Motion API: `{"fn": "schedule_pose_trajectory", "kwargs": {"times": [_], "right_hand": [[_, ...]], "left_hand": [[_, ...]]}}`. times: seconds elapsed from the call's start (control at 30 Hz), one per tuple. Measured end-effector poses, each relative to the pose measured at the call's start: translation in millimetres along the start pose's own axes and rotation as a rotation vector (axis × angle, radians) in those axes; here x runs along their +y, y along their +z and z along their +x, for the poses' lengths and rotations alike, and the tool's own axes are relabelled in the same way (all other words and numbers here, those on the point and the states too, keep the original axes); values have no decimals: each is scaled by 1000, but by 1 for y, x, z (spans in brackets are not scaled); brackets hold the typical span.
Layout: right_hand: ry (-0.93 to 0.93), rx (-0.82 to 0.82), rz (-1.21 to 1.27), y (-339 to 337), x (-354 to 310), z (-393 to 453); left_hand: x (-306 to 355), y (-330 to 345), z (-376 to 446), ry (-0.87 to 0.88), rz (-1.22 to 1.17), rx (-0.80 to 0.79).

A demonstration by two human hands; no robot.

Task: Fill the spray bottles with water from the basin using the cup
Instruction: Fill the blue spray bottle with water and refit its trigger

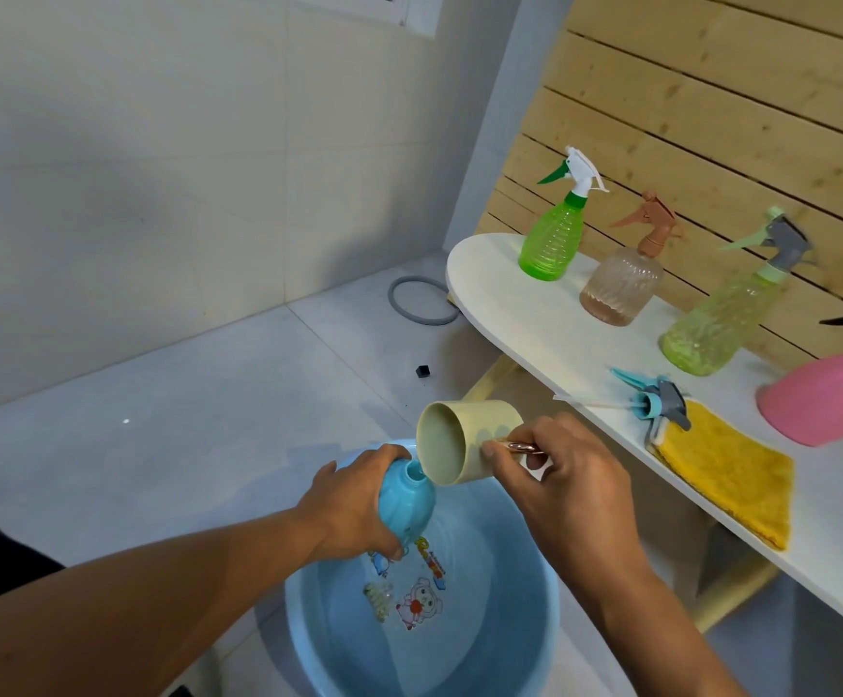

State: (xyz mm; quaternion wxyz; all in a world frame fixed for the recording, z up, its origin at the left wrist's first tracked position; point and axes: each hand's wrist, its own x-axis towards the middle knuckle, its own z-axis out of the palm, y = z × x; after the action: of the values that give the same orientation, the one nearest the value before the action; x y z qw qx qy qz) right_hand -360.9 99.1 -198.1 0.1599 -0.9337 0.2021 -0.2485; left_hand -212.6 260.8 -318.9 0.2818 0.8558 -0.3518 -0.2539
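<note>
Blue plastic basin (535,570) sits on the pale tiled floor (208,445), and I see both hands working above its far rim. My left hand (354,510) grips the uncapped blue bottle (406,505), tilted toward the cup. My right hand (565,482) pinches the beige cup (464,442), tipped so its lip touches the bottle's mouth. Just right, the white table's (535,319) edge runs close beside my right wrist. On it stand green (552,238), brown (620,286), yellow-green (716,324) and pink (826,402) spray bottles, a loose sprayer head (658,399) and a yellow cloth (731,470). Open floor lies to the left.
</note>
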Motion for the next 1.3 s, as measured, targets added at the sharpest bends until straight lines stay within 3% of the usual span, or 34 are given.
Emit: {"fn": "schedule_pose_trajectory", "kwargs": {"times": [0.97, 1.3], "right_hand": [[-185, 76, -172, -4, -3, -2], [-327, 132, -187, -4, -3, -4]], "left_hand": [[-2, 8, 7, 7, 24, -9], [-7, 12, 11, 4, 10, -12]]}}
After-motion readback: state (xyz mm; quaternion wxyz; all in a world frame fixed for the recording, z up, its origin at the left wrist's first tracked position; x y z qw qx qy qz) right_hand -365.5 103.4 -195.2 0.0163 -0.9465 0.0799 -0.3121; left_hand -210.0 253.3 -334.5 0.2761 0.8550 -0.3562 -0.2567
